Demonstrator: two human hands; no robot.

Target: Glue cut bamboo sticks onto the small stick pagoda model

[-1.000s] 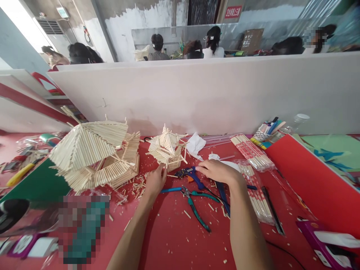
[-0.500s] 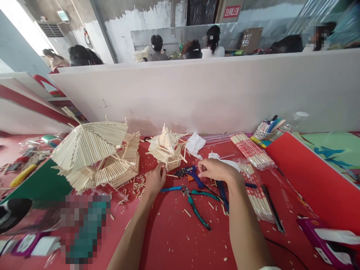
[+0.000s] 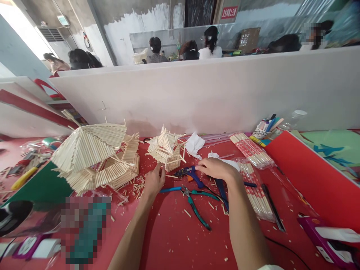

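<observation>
Holds the left hand (image 3: 154, 180) at seven o'clock of the small stick pavilion (image 3: 165, 145), with fingers narrowly bunched beside its base; cannot tell whether pinching anything. Holds the right hand (image 3: 218, 168) at three o'clock of the blue glue gun (image 3: 192, 172), with curled fingers at its rear; cannot tell whether gripping. Has diagonal cutters (image 3: 186, 192) at the glue gun's six o'clock, plus a larger stick pavilion (image 3: 87, 146) at the small one's nine and packaged chopsticks (image 3: 249, 149) at three.

The left hand (image 3: 154, 182) was at the front of the small model (image 3: 165, 144), the right (image 3: 215, 168) at the back end of the glue gun (image 3: 192, 173). Open pliers (image 3: 186, 192) lay nearby on the table (image 3: 180, 243); the large model (image 3: 90, 146) stood to the left.
</observation>
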